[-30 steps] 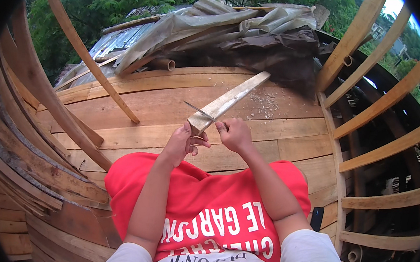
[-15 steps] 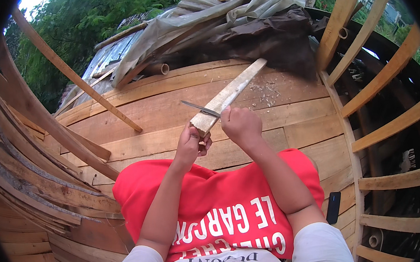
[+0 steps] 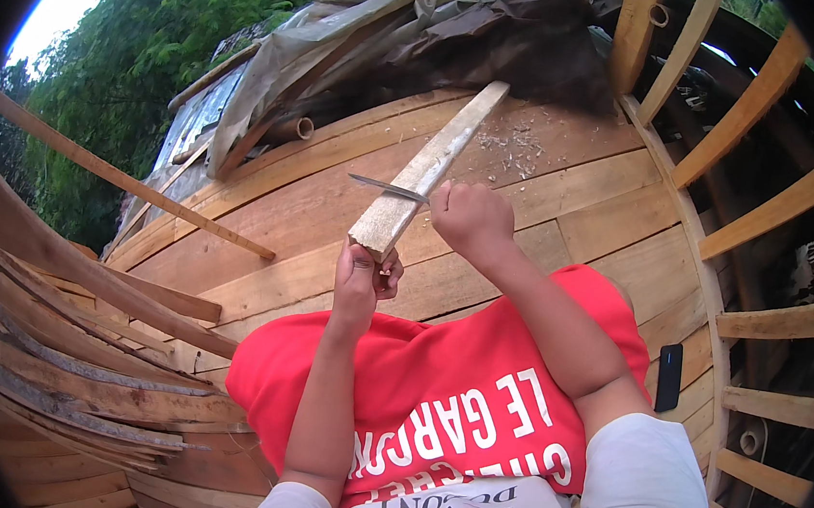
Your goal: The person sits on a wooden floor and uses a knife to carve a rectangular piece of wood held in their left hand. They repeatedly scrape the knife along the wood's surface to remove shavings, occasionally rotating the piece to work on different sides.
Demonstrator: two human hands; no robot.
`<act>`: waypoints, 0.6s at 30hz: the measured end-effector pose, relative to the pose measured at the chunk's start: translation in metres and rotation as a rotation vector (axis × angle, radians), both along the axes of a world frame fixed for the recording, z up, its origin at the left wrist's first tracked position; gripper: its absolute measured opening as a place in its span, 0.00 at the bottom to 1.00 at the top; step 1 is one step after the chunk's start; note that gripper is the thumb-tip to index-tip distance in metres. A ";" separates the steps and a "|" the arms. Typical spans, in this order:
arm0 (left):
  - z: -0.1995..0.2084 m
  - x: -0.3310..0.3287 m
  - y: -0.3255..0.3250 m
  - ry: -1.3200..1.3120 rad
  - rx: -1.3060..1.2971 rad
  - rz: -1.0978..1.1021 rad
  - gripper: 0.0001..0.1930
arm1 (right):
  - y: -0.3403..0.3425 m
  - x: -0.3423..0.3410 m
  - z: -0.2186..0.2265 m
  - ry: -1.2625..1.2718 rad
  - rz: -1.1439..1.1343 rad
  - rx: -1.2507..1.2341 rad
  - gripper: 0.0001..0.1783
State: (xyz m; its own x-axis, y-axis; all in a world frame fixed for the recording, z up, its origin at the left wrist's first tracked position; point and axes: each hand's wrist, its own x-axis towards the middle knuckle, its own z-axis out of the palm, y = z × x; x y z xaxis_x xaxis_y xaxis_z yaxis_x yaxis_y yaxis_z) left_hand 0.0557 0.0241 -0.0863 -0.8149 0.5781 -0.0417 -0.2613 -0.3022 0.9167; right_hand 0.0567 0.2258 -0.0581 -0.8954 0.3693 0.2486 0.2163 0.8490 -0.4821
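A long pale strip of wood (image 3: 432,159) slants away from me, its far end resting on the plank floor. My left hand (image 3: 363,274) grips its near end from below, fingers curled around it. In my right hand (image 3: 471,219) is a knife (image 3: 389,188), the fist wrapped round its handle, which is hidden. The thin blade points left and lies across the upper face of the strip, a little beyond my left hand.
Wood shavings (image 3: 518,146) are scattered on the plank floor (image 3: 336,175) right of the strip. A black phone (image 3: 669,378) lies by my right knee. Wooden slats (image 3: 776,327) rise at the right, stacked boards (image 3: 96,372) at the left. Plastic sheeting (image 3: 367,52) covers a pile at the back.
The knife has moved along the strip, farther from my left hand and its near end. The whole view has shifted slightly. Both hands keep their hold.
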 end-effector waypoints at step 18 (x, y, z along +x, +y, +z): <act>-0.003 0.001 0.004 0.057 0.016 0.026 0.28 | 0.012 -0.008 -0.008 -0.088 -0.098 -0.109 0.28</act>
State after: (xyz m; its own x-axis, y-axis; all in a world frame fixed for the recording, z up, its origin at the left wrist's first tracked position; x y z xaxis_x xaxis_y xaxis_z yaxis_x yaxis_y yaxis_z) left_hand 0.0569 0.0283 -0.0889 -0.8307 0.5565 0.0143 -0.2006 -0.3233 0.9248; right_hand 0.0483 0.2375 -0.0662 -0.8706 0.4761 0.1239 0.3408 0.7654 -0.5459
